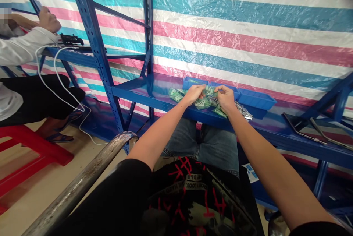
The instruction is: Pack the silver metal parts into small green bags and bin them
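Head view: my left hand (196,93) and right hand (225,98) pinch green packet (210,90) between them, above heaped packets (202,104) on shelf (132,87); blue bins (255,98) behind.

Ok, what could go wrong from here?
The loose green packets lie near the front edge of the shelf, so a wrist might knock some off. The small shiny parts beside the right hand could also get brushed over that edge. The packet between it and the left hand could slip.

Black shirt (176,199) reads "DONT LOOK", seemingly "DAD".
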Available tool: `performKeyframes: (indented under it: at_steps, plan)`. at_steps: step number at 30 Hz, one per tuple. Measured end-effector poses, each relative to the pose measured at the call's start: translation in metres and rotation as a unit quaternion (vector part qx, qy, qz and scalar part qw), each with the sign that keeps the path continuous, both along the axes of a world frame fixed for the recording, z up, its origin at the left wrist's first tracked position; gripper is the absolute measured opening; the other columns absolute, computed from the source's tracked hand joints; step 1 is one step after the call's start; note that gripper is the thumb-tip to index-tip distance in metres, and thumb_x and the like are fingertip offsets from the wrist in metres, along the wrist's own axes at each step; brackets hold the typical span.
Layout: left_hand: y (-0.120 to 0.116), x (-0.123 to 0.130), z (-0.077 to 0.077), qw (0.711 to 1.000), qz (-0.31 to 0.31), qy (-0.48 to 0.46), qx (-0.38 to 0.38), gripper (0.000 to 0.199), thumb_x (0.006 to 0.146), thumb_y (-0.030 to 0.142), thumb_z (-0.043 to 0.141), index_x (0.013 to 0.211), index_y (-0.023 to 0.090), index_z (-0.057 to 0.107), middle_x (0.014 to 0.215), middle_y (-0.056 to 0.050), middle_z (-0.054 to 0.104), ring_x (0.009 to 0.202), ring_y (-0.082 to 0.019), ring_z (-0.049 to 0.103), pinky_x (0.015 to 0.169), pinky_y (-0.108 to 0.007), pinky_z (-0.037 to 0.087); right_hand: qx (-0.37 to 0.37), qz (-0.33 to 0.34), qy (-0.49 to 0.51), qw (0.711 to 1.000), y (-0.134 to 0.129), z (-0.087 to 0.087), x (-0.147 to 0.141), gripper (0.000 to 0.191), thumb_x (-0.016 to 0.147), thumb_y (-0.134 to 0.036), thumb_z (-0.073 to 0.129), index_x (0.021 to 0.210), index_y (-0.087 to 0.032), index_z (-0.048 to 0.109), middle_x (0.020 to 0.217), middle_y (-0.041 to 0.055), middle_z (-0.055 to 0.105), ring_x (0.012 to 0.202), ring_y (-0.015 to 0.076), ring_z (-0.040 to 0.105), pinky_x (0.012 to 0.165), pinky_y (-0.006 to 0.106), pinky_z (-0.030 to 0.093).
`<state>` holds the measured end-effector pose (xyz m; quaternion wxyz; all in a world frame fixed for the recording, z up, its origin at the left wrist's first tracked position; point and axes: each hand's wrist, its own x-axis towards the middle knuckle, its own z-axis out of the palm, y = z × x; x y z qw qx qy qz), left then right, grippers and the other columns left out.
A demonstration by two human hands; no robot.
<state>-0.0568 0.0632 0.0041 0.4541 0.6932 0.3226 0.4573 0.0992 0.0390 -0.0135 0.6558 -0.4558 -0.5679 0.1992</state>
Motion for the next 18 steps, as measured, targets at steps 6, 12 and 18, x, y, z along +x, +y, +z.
performKeyframes:
  at_steps: [6,12,18]
  plan:
    - [0.013,0.003,-0.003,0.997,0.065,-0.023,-0.034,0.005,0.081,0.015,0.059,0.076,0.012,0.058,0.055,0.002,0.053,0.051,-0.009,0.053,0.059,-0.021,0.045,-0.016,-0.062,-0.015,0.998,0.003,-0.003,0.001,0.025,0.067,-0.023,0.053,0.091,-0.018,0.059,0.073,0.0002,0.051,0.056,0.0101,0.046,0.052,0.025,0.039]
    - [0.049,0.022,0.022,0.987,0.114,-0.055,-0.095,0.013,0.089,0.011,0.048,0.097,0.009,0.057,0.065,-0.002,0.057,0.055,-0.007,0.055,0.062,-0.019,0.049,-0.042,-0.093,-0.037,0.994,0.01,-0.004,0.005,0.029,0.075,-0.031,0.053,0.102,-0.019,0.054,0.076,0.0013,0.052,0.062,0.0139,0.053,0.056,0.028,0.044]
    - [0.062,0.025,0.052,0.992,0.084,-0.001,-0.099,0.037,0.089,0.029,0.053,0.116,0.003,0.049,0.086,-0.012,0.061,0.071,-0.017,0.065,0.065,-0.027,0.053,-0.08,-0.095,-0.121,0.985,0.008,-0.001,0.005,0.03,0.08,-0.033,0.048,0.102,-0.015,0.056,0.081,0.0051,0.058,0.072,0.0171,0.056,0.067,0.032,0.046]
